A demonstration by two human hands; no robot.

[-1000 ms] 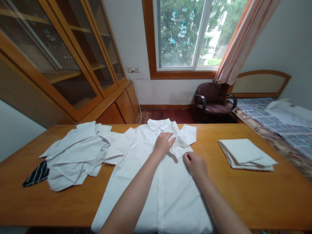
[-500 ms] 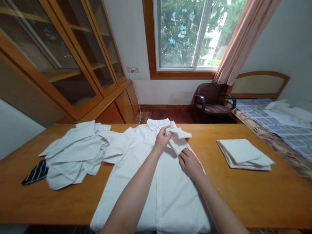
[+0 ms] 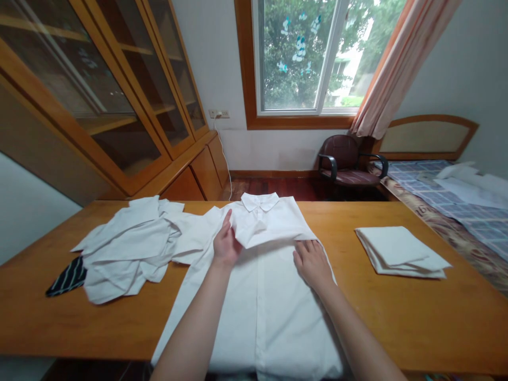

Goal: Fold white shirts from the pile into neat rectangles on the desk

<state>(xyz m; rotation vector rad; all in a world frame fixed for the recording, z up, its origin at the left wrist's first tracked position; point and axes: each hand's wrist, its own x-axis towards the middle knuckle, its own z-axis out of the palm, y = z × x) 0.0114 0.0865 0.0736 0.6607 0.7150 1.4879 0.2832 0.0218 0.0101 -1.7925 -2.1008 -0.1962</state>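
A white collared shirt lies flat on the wooden table, collar at the far edge. Its right sleeve is folded across the chest toward the left. My left hand pinches the end of that folded sleeve at the shirt's left side. My right hand rests flat, fingers out, on the shirt's right edge at the fold.
A loose heap of white garments lies at the left, with a dark striped cloth beside it. A folded white stack sits at the right. Behind the table are a chair, a bed and glass-door cabinets.
My left hand has drawn the right sleeve from the shirt's right shoulder across the chest to the left. My right hand has slid a little and flattened on the fold.
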